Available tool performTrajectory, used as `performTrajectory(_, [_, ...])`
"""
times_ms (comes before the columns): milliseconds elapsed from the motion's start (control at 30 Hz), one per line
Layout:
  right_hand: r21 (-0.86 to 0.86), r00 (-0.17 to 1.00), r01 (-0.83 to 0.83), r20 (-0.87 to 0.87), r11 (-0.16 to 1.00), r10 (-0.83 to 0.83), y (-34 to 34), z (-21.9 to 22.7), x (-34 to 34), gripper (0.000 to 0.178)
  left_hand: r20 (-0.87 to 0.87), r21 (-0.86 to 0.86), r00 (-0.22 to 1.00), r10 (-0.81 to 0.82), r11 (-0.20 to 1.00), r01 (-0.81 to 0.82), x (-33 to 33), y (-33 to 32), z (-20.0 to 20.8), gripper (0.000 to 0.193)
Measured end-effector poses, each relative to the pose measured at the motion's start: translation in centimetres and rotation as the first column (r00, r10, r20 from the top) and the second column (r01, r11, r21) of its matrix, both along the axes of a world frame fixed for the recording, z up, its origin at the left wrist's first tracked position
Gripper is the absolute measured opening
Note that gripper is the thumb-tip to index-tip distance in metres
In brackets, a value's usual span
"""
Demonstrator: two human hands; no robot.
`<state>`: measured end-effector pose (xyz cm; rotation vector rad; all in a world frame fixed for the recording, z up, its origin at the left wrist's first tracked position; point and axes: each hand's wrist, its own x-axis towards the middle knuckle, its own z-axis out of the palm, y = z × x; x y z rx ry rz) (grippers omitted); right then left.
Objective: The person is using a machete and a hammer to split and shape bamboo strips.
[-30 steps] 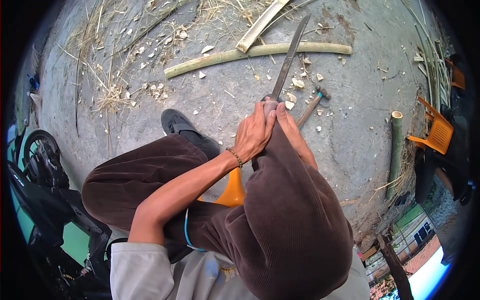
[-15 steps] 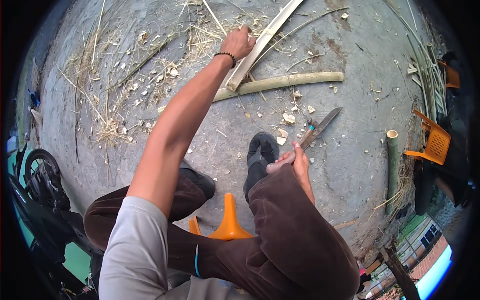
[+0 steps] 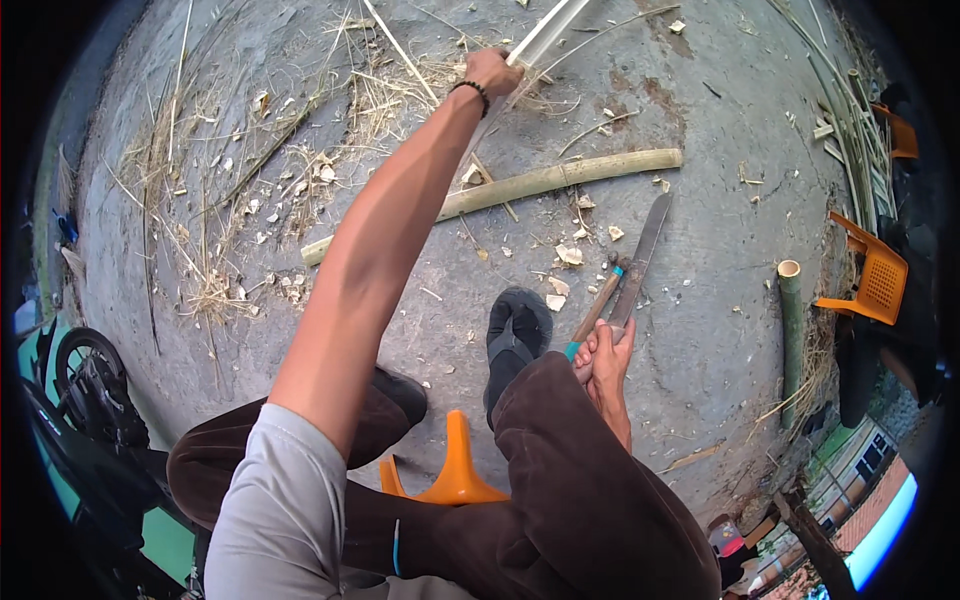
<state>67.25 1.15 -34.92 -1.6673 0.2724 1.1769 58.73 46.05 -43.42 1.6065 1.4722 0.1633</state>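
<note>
My left hand (image 3: 490,72) reaches far forward, closed round the edge of a pale split bamboo piece (image 3: 545,38). The bamboo's near part is smeared by motion and partly behind my forearm. Beside my right knee, my right hand (image 3: 608,362) is wrapped round the handle of a machete (image 3: 645,255). Its long dark blade points forward, away from me. Just left of the blade is a slim wooden-handled tool (image 3: 597,305) with teal bands; whether my fingers touch it I cannot tell. A bamboo pole (image 3: 570,176) lies crosswise on the concrete beyond my feet.
Bamboo shavings (image 3: 215,285) and chips litter the concrete floor (image 3: 720,330). An orange stool (image 3: 455,475) shows between my legs. At the right are a green bamboo length (image 3: 790,345), an orange chair (image 3: 880,283) and a bundle of strips (image 3: 850,150). A motorcycle wheel (image 3: 95,370) stands left.
My left hand, beside the split bamboo before, now grips it, and the piece has shifted away from me and up. The machete has swung from pointing right to pointing more forward.
</note>
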Motion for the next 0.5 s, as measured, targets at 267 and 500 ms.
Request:
performTrajectory(267, [0.102, 0.859, -0.398, 0.39, 0.912, 0.331, 1.4, 4.8, -0.4, 0.066, 0.246, 0.282, 0.954, 0.17, 0.929, -0.238, -7.4, -5.3, 12.5, 0.057])
performTrajectory(500, [-0.068, 0.361, -0.786, 0.756, 0.615, 0.546, 5.6, 7.7, -1.3, 0.061, 0.698, 0.423, 0.716, -0.004, 0.81, -0.407, -13.0, -11.0, 12.7, 0.043])
